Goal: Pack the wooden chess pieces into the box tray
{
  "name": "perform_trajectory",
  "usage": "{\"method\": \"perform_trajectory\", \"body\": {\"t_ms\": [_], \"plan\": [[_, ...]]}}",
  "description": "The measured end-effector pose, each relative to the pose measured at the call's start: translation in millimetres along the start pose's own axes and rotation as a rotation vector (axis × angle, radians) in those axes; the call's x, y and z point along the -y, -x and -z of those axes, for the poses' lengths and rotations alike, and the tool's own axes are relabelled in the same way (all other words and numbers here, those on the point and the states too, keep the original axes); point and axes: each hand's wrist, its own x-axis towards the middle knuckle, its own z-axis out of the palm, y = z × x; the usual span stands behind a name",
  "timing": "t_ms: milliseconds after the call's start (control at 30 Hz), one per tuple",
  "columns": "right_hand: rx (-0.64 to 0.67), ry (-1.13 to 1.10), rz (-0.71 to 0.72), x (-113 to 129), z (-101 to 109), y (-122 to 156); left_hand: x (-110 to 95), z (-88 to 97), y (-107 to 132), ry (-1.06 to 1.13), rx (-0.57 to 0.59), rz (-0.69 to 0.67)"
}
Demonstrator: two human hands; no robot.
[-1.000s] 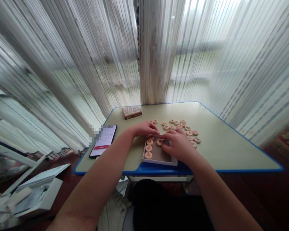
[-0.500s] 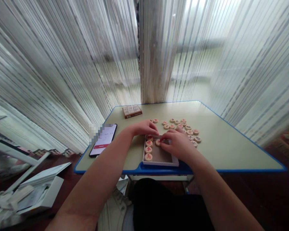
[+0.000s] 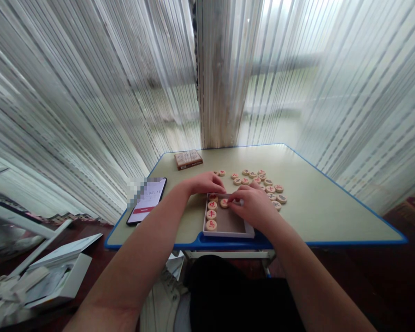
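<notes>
A shallow white box point(image 3: 228, 234) lies at the table's near edge. Down its left side runs a column of round wooden Chinese chess pieces point(image 3: 211, 215) with red characters. My right hand point(image 3: 252, 203) reaches in from the right, its fingertips closed on another red-marked chess piece point(image 3: 224, 203) near the box's far end. My left hand point(image 3: 207, 182) arches over the box's far left corner; its bent fingers are together and meet the far rim. What lies under the left fingers is partly hidden.
Several loose chess pieces point(image 3: 270, 189) are spread beyond and right of the box. A phone point(image 3: 148, 200) showing a timer lies at the left, and a small brown box point(image 3: 188, 159) sits farther back. Blue edging borders the table point(image 3: 332, 216); sheer curtains point(image 3: 124, 92) hang behind it.
The view has shifted slightly. Both hands keep nearly the same places, and a little more of the chess piece at my right fingertips shows.
</notes>
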Motion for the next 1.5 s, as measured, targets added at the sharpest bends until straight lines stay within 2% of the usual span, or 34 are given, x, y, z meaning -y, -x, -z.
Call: {"method": "perform_trajectory", "body": {"t_ms": [200,467,967,1333,1500], "plan": [[-0.022,-0.031,0.031,1.0,1.0,1.1,1.9,-0.2,-1.5,-0.051,-0.011,-0.024],[0.044,-0.059,0.091,0.4,-0.2,2.0,-0.6,-1.0,-0.4,-0.054,0.003,-0.003],[0.073,-0.035,0.093,0.6,0.2,2.7,-1.9,-0.4,0.4,-0.067,0.01,-0.019],[0.073,-0.083,0.124,2.1,1.5,2.4,-2.9,0.0,1.4,-0.066,0.019,-0.038],[0.022,-0.064,0.116,1.5,2.5,2.7,-3.3,0.0,2.4,-0.071,0.012,-0.036]]}}
